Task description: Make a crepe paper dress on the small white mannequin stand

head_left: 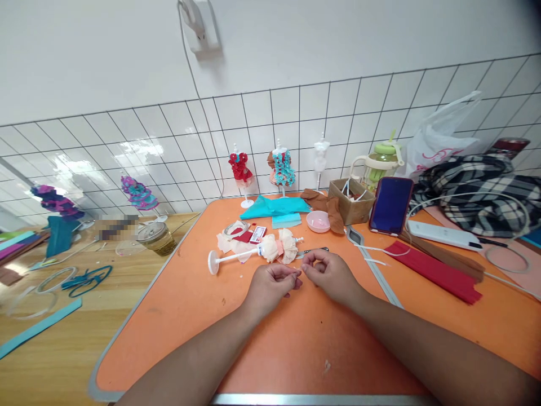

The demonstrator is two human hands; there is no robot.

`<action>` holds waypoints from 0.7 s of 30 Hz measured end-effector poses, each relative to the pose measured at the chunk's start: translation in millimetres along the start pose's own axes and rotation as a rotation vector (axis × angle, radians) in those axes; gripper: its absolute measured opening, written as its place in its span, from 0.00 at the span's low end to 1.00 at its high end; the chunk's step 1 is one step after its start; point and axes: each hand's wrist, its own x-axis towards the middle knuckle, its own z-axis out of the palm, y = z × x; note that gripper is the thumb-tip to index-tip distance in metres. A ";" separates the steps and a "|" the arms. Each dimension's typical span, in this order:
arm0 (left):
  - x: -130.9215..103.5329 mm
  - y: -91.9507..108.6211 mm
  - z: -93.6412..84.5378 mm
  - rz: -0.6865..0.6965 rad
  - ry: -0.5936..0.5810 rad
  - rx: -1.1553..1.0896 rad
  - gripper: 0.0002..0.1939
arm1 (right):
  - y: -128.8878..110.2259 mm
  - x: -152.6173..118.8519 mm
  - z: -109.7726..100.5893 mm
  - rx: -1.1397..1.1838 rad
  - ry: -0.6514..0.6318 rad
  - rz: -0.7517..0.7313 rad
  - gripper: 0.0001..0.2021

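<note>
- Glass jar: on the wooden surface, between 9 and 10 o'clock from the paired hands, taking 12 as straight toward the tiled wall.
- Red-dressed mannequin: upright near the wall, 11 o'clock.
- Cream-ruffled mannequin: lying on the orange surface just beyond the left hand, its base toward 9 o'clock, ruffles between 10 and 11.
- Left hand: fingers curled closed; whether they pinch anything small, I cannot tell.
- Pink bowl: between 12 and 1 o'clock.
- Right hand: fingers bent closed, tips near the left's; anything pinched is indiscernible.
- Phone: upright, 2 o'clock.
- Red strip: flat, 3 o'clock.
</note>
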 end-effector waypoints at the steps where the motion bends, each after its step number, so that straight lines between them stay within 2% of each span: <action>1: 0.0 -0.6 -0.2 0.007 -0.021 -0.024 0.10 | 0.8 2.2 -1.3 0.063 0.005 0.052 0.05; 6: -0.3 -4.6 -1.6 0.068 -0.145 -0.130 0.12 | 10.1 13.3 -9.7 0.228 0.120 0.177 0.07; 8: -0.5 -5.9 -2.3 0.082 -0.170 -0.158 0.13 | 13.6 17.2 -17.4 0.342 0.121 0.228 0.08; 11: -0.6 -7.6 -4.4 0.091 -0.219 -0.195 0.14 | 12.7 24.8 -39.8 0.524 0.154 0.244 0.13; 14: 0.0 -8.5 -6.9 0.104 -0.249 -0.223 0.15 | 4.6 39.8 -75.1 0.558 0.306 0.111 0.14; 16: 0.9 -8.7 -8.3 0.114 -0.253 -0.230 0.15 | -2.0 55.7 -102.3 0.467 0.398 -0.008 0.14; 18: 1.7 -9.1 -9.3 0.117 -0.260 -0.235 0.15 | -6.8 76.3 -128.6 0.249 0.454 -0.068 0.12; 21: 2.5 -10.1 -10.5 0.119 -0.282 -0.242 0.18 | -7.7 109.9 -159.2 -0.323 0.499 -0.018 0.13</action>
